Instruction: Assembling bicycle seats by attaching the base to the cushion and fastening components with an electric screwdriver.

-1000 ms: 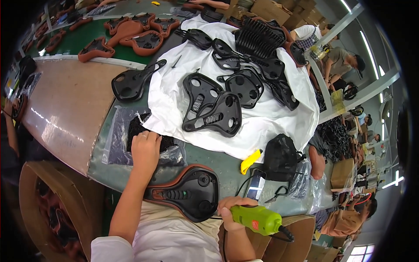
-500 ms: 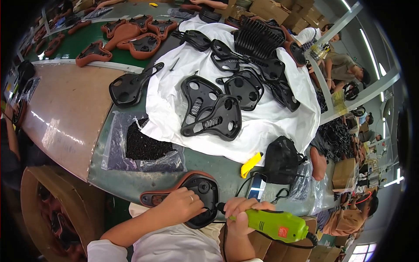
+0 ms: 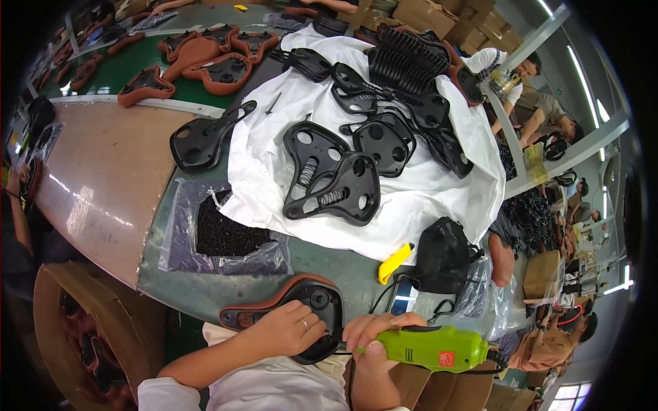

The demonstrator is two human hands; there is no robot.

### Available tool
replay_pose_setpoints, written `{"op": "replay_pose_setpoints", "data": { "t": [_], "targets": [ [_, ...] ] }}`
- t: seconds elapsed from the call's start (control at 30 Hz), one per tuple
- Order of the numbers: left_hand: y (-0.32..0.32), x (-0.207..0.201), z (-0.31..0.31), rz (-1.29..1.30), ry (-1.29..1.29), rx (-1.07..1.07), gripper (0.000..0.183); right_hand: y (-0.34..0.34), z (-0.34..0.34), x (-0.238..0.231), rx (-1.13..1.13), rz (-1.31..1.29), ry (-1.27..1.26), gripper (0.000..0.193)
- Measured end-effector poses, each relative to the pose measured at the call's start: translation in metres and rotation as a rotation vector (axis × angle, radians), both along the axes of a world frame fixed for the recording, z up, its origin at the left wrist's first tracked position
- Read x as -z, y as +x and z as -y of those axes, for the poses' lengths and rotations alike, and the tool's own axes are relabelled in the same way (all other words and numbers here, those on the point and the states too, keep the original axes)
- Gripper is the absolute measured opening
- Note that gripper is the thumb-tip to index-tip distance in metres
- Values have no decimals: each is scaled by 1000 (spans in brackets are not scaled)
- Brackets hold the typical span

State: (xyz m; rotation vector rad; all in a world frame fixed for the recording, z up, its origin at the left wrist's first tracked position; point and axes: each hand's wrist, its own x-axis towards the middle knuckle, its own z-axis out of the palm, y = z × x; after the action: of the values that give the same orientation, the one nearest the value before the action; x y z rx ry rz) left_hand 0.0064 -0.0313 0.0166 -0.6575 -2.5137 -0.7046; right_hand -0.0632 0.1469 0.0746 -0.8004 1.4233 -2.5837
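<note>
Your right hand's [image 3: 372,340] fingers wrap the green electric screwdriver [image 3: 435,348], its tip hard to make out. Your left hand [image 3: 296,329] hides part of the upturned brown-edged saddle [image 3: 320,298] at the desk's [image 3: 199,291] near edge; whether those fingers pinch anything, I cannot tell.

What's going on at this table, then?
A person is working on a brown and black saddle, underside up at the near edge of the table. Their left hand is at its underside; whether the fingers pinch anything is hidden. The right hand grips a green power tool, its front end toward the saddle. Beyond lie an open bag of small black pieces and, on a white sheet, several black plates.
</note>
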Motion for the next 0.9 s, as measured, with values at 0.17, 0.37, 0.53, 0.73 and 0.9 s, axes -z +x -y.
{"op": "replay_pose_setpoints", "data": {
  "t": [0.17,0.37,0.53,0.73,0.9],
  "targets": [
    [-8,-2,8,-38,67,9,20,1,0,-8,68,22,-80,52],
    [-6,0,7,-33,83,22,22,-2,0,-8,31,55,-47,51],
    [-24,-18,36,200,265,-152,54,-12,3,7,109,-51,5,52],
    [-39,27,106,194,-213,-875,13,-29,5,26,221,-194,184,55],
    [-43,40,108,155,-146,-902,13,-31,5,37,280,-156,364,48]
  ]
}}
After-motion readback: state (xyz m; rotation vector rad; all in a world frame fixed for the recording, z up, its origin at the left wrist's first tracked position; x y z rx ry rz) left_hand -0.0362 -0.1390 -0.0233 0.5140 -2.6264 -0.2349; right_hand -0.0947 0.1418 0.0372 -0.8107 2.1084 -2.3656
